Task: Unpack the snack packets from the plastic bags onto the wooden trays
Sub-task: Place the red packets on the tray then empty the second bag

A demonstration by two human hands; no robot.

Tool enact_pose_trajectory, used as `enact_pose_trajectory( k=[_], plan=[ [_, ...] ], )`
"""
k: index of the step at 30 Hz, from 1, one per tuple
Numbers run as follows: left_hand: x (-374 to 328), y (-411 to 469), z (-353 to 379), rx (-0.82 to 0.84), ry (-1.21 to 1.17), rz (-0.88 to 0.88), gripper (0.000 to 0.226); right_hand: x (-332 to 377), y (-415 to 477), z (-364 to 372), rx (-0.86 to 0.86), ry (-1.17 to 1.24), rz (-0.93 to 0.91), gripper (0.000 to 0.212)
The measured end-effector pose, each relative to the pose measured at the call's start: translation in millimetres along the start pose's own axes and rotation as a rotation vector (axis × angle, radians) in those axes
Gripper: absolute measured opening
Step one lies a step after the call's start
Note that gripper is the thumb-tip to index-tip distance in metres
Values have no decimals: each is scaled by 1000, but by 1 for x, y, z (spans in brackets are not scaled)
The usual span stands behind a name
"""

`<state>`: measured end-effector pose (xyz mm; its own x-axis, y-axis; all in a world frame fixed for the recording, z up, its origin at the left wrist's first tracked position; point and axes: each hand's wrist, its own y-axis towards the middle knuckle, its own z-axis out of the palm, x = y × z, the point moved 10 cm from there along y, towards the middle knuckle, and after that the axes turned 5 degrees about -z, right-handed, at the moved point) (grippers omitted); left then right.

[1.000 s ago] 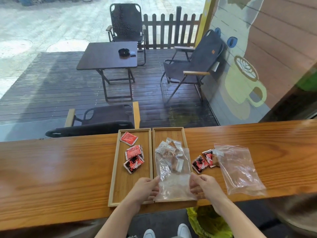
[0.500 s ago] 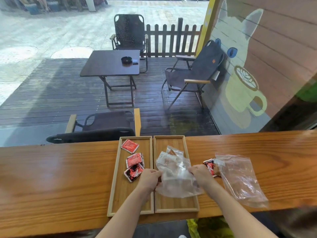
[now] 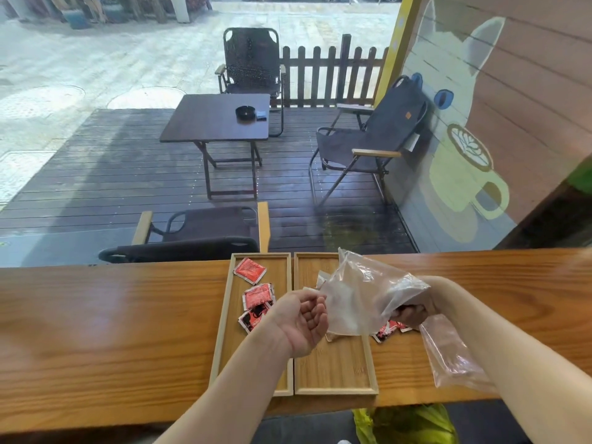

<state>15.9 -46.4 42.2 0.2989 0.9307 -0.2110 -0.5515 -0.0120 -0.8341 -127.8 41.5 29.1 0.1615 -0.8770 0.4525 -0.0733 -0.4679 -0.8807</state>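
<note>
I'm holding one plastic bag (image 3: pixel 358 302) crosswise, right hand (image 3: pixel 416 307) gripping, left hand (image 3: pixel 301 318) pinching, over two wooden trays (image 3: pixel 336 370) with three red packets (image 3: pixel 250 270).

Wooden counter (image 3: pixel 96 331), left tray (image 3: pixel 234 347), right tray (image 3: pixel 333 370) touching, red packets (image 3: pixel 384 331), clear bag (image 3: pixel 448 357)

I am in a café; my tabletop (image 3: pixel 96 331) faces a deck (image 3: pixel 96 174) with folding chairs (image 3: pixel 378 139) and a table (image 3: pixel 217 120) bearing an ashtray (image 3: pixel 245 112); a wall mural (image 3: pixel 448 59) shows a cat with a latte mug (image 3: pixel 461 184).
</note>
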Motion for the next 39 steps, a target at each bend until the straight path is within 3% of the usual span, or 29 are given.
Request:
enact_pose_trajectory(
  k=[2, 4, 6, 11, 16, 19, 23, 28, 33, 39],
  plan=[
    [2, -3, 2, 3, 44, 11, 19, -3, 4, -11, -144, -144, 29, 37],
    [-1, -5, 4, 5, 144, 59, 20, 12, 1, -26, -303, -213, -132, 25],
    [-5, -7, 9, 0, 287, 139, 21, 16, -7, -27, -322, -32, -294, 26],
    [-16, -1, 24, -96, 733, 432, 22, -20, -38, -49, -564, 238, -430, 24],
    [-25, 19, 28, -326, 1277, 813, 14, -83, -73, -75, -760, 475, -434, 22],
    [-21, 31, 27, -490, 1518, 982, 37, -133, -85, -86, -897, 552, -359, 25],
    [-7, 57, 19, -587, 1735, 966, 69, -191, -84, -85, -1027, 629, -206, 22],
    [5, 85, 4, -631, 1950, 968, 88, -226, -60, -69, -996, 746, -39, 16],
    [11, 99, -10, -590, 1998, 782, 74, -232, -46, -69, -1002, 728, 25, 13],
    [10, 96, -9, -613, 2011, 796, 72, -244, -69, -97, -1155, 763, -77, 20]
  ],
)
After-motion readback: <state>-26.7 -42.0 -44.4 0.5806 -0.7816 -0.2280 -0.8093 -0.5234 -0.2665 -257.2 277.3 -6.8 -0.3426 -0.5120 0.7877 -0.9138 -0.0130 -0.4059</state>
